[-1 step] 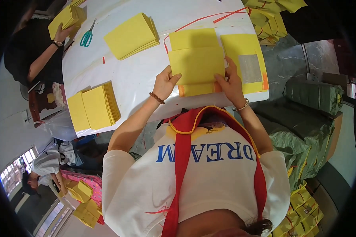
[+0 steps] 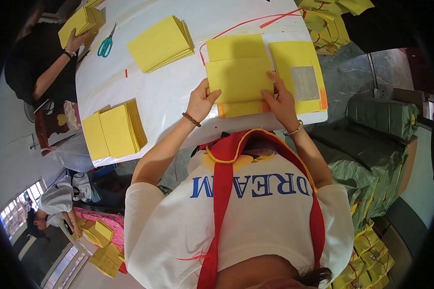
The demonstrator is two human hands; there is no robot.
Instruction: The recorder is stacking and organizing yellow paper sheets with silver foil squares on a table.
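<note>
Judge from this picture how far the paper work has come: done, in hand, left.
Done, it seems: squared yellow stacks and on the white table. In hand: left hand and right hand grip a yellow sheet bundle. Left, probably: the silver-patched pile beside it.

Single head cam, wide fisheye, worn on the person's head, looks steeply down past the chest onto the white tabletop (image 2: 144, 91). Close range: hands sit upper-centre, w/ forearms reaching up from the torso. Edges bend twd the dark rim. Only one view, so no overlap.
</note>
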